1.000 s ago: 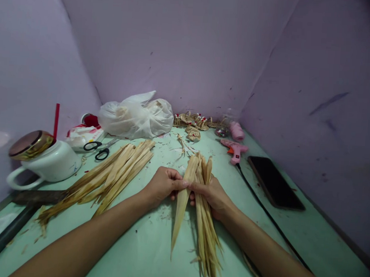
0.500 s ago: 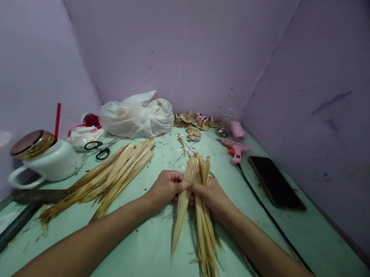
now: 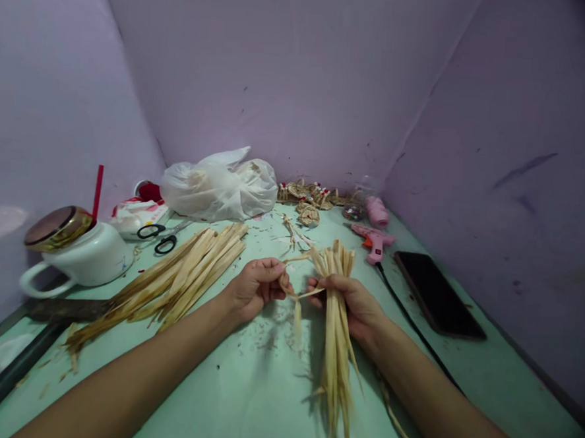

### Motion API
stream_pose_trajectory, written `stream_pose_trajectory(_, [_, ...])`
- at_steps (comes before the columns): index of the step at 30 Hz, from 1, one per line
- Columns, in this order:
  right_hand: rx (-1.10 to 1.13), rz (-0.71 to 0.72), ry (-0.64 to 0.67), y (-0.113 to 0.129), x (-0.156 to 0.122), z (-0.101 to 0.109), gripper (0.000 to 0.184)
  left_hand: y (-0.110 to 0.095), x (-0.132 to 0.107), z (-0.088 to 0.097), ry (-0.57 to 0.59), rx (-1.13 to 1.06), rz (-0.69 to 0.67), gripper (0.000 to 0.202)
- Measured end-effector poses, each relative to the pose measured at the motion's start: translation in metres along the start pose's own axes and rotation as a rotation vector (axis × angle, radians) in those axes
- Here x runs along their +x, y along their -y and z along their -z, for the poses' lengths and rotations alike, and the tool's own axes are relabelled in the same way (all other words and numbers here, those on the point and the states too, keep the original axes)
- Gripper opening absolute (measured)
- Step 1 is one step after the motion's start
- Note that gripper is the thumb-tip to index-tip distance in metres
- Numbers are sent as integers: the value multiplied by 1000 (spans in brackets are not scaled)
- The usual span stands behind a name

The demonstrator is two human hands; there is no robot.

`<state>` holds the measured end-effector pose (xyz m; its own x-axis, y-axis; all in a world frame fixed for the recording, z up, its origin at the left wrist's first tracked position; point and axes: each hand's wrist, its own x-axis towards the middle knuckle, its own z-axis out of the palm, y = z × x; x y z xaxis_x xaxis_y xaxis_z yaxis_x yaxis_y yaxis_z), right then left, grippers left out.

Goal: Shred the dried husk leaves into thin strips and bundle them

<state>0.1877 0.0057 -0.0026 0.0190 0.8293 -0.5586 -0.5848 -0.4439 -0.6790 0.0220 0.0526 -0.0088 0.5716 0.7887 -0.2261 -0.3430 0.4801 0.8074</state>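
My right hand is closed around the middle of a bundle of dried corn husk strips. The strips' cut ends stick up above the fist and their thin tips hang down toward me. To its left, my left hand pinches a thin twisted husk strand. That strand bends in a loop between the two hands, with a short piece dangling below it. A second pile of husk strips lies flat on the table to the left of my left hand.
Scissors, a white mug and a tied plastic bag stand left and back. Woven husk pieces lie at the far edge. A pink glue gun, its black cord, and a phone are on the right.
The wide husk strip my hands held apart now seems gathered with the bundle in my right hand. My left hand has moved slightly left and pinches the thin strand.
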Motion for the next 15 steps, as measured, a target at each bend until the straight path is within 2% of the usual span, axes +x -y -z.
stream_pose_trajectory(4, [144,66,-43,17,-2,7,13,-13,-1,3,4,-79,-4,19])
stream_pose_trajectory(7, [165,28,66,31,-4,15,6,-26,-1,5,-21,-103,-26,17])
stream_pose_trajectory(10, [61,34,192,39,-5,21,2,-36,-1,8,-34,-88,-34,19])
stream_pose_trajectory(13, [-7,35,207,35,-6,17,7,-36,-1,7,-41,-24,-42,22])
stream_pose_trajectory(15, [-14,29,188,25,-7,10,11,-28,-1,2,-60,62,-10,23])
